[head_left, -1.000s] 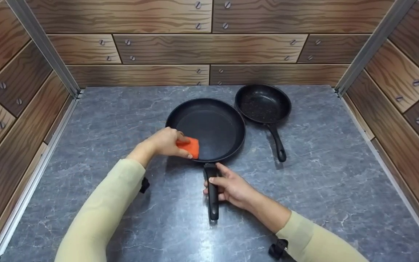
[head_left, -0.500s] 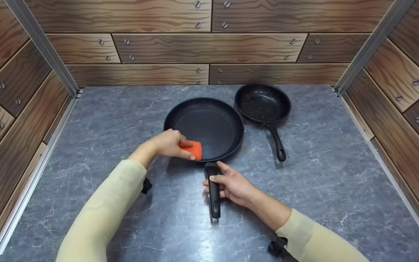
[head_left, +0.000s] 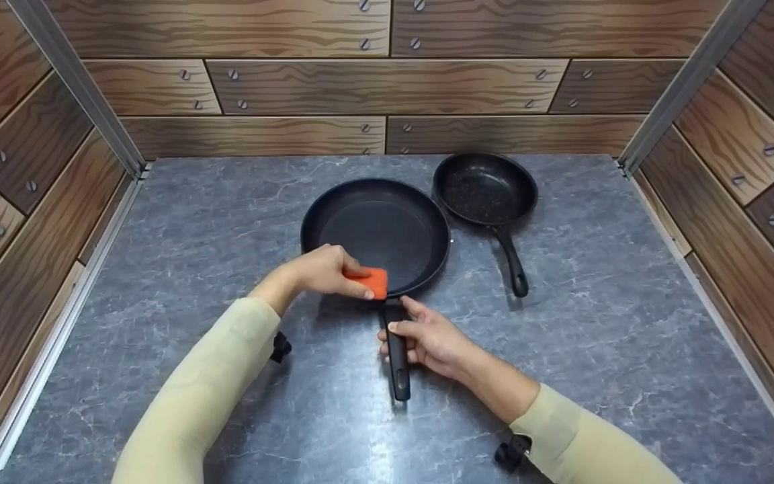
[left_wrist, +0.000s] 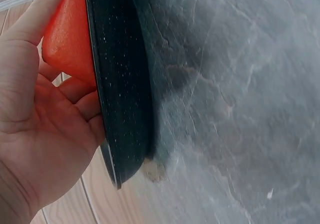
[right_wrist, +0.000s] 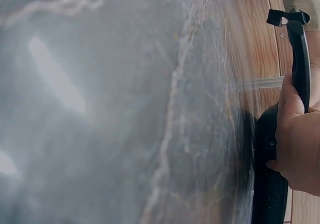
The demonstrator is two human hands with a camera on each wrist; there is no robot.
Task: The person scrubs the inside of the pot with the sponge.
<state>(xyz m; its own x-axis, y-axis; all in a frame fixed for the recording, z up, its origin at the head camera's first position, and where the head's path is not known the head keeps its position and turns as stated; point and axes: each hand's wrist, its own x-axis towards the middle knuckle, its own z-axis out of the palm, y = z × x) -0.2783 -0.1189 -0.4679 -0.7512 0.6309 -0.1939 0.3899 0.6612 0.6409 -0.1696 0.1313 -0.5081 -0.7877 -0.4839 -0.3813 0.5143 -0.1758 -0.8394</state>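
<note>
A large black frying pan sits upright on the table, its handle pointing toward me. My left hand pinches an orange sponge between thumb and fingers at the pan's near inner edge, close to the handle joint. In the left wrist view the sponge overlaps the rim, and the speckled outer wall faces the camera. My right hand holds the handle near the pan, thumb on top and fingertips showing on the far side; the right wrist view shows this hand at the handle.
Behind and to the right stands a smaller black frying pan, close to the large one, its handle angled toward me. Wood-patterned walls border the grey marbled table at the back and both sides.
My left hand has slid the sponge to the right along the near edge, toward the handle. The handle's free end has swung slightly right, while my right hand keeps its hold.
</note>
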